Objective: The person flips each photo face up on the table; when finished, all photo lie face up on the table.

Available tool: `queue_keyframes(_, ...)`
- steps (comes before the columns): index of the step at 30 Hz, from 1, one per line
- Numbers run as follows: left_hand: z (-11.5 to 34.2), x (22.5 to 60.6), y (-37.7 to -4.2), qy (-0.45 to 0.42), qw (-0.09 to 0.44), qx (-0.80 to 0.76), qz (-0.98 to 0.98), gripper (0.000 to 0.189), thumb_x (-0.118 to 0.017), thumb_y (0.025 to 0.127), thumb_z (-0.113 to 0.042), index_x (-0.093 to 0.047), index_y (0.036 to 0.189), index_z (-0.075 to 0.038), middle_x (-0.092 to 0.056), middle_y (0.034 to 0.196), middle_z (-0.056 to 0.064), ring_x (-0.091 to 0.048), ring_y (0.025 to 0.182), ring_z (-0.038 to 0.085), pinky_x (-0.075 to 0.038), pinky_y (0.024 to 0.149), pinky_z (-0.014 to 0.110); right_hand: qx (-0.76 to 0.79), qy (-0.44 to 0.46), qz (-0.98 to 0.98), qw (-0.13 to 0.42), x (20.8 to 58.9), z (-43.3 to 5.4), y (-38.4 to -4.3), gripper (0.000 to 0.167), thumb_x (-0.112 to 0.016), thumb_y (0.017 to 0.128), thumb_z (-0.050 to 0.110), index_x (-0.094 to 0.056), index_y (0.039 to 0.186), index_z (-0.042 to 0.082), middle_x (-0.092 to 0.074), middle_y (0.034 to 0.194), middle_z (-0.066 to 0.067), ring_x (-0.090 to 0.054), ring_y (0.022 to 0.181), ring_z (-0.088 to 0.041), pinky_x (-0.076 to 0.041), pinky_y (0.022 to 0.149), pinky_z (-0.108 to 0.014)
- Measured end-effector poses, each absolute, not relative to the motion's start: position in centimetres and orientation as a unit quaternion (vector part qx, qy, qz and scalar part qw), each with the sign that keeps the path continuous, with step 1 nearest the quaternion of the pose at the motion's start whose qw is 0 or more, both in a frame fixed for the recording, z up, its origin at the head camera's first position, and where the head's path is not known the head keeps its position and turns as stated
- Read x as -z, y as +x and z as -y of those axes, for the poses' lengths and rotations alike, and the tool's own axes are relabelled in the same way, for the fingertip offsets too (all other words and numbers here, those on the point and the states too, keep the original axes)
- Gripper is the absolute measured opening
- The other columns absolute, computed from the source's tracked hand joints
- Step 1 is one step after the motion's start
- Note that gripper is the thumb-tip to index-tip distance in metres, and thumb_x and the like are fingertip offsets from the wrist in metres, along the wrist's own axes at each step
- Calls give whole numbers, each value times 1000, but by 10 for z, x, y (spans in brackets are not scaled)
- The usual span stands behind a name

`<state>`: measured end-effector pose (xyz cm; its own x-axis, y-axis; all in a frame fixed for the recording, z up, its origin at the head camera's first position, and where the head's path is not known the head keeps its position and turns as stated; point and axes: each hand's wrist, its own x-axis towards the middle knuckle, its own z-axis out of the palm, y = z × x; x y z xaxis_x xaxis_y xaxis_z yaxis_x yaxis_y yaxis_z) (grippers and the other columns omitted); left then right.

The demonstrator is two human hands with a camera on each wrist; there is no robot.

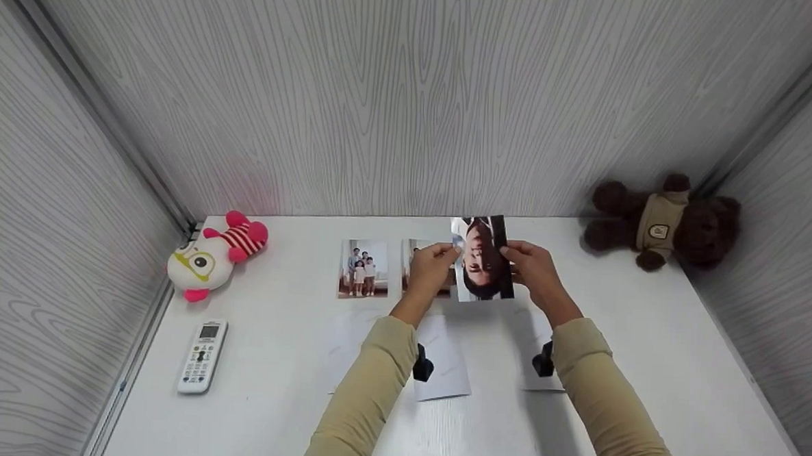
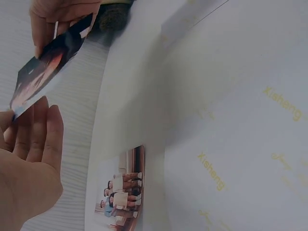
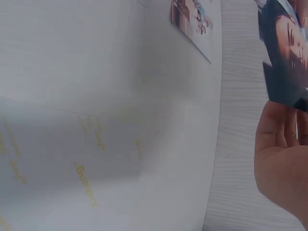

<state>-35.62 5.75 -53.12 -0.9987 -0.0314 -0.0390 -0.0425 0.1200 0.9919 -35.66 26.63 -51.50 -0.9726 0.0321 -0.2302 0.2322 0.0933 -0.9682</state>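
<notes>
Both hands hold up a portrait photo [image 1: 481,262] above the table, the pictured head pointing down toward the person. My left hand [image 1: 433,270] pinches its left edge between thumb and fingers. At the opposite edge, my right hand [image 1: 538,271] pinches the photo the same way. Two family photos lie face up at the back of the table: one family photo [image 1: 364,270] in full sight, the other family photo [image 1: 410,255] partly covered by the left hand. White sheets with faint yellow lettering, such as the middle sheet [image 1: 449,367], lie face down nearer the person.
To the left are a pink and white plush toy [image 1: 206,264] and a white remote control [image 1: 201,356]. A brown teddy bear [image 1: 704,231] lies at the back right against the wall. Another white sheet [image 1: 535,336] sits under the right forearm.
</notes>
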Motion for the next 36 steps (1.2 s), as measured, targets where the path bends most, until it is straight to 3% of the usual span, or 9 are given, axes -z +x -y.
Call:
queue_keyframes(4, -60, 532, -354, -42, 53, -706, -705, 27, -68, 97, -28, -75, 111, -6, -69, 88, 4, -59, 57, 6, -56, 57, 23, 667, 88, -737, 72, 516, -265, -357, 36, -60, 103, 20, -60, 132, -2, -68, 87, 8, -67, 72, -6, -57, 69, -22)
queue_keyframes(6, -60, 532, -352, -56, 79, -718, -689, 28, -67, 98, -29, -74, 114, -7, -65, 87, 0, -59, 55, 6, -56, 54, 25, 673, 93, -730, 72, 517, -265, -357, 38, -60, 103, 18, -59, 134, -3, -68, 88, 8, -68, 73, -6, -57, 69, -22)
queue_keyframes(12, -65, 532, -346, -76, 126, -717, -682, 29, -66, 98, -29, -72, 116, -7, -63, 101, 0, -57, 70, 7, -53, 58, 23, 692, 120, -707, 82, 519, -262, -359, 40, -59, 103, 14, -57, 138, -4, -67, 89, 6, -66, 74, -4, -57, 67, -21)
queue_keyframes(18, -74, 529, -340, -83, 177, -770, -607, 43, -66, 96, -15, -60, 136, -1, -66, 129, 13, -64, 71, 8, -64, 75, 38, 696, 139, -700, 76, 518, -261, -358, 39, -59, 103, 14, -56, 138, -4, -66, 96, 3, -66, 80, -6, -57, 70, -21)
queue_keyframes(23, -78, 529, -336, -80, 181, -784, -589, 30, -64, 95, -10, -65, 123, 0, -70, 114, 12, -73, 85, 20, -64, 74, 41, 694, 142, -702, 72, 517, -262, -356, 41, -57, 104, 16, -54, 140, -3, -66, 99, 2, -66, 84, -6, -57, 73, -21)
queue_keyframes(26, -78, 529, -335, -81, 182, -782, -591, 29, -64, 95, -11, -65, 122, -1, -69, 111, 9, -72, 91, 24, -64, 74, 39, 694, 139, -702, 75, 516, -263, -356, 42, -57, 104, 18, -54, 142, -1, -66, 96, 3, -67, 80, -6, -58, 71, -21)
queue_keyframes(32, -75, 528, -334, -72, 185, -749, -632, 33, -65, 95, -18, -67, 124, -4, -67, 119, 9, -68, 99, 21, -64, 72, 35, 699, 141, -696, 85, 512, -266, -355, 45, -55, 105, 20, -50, 145, 0, -64, 97, 3, -67, 79, -6, -57, 72, -21)
queue_keyframes(36, -74, 528, -334, -68, 187, -730, -653, 28, -67, 94, -21, -71, 118, -6, -69, 113, 7, -67, 102, 20, -63, 72, 34, 704, 157, -688, 81, 511, -271, -356, 44, -55, 105, 22, -51, 144, 2, -62, 101, 1, -66, 80, -6, -57, 71, -21)
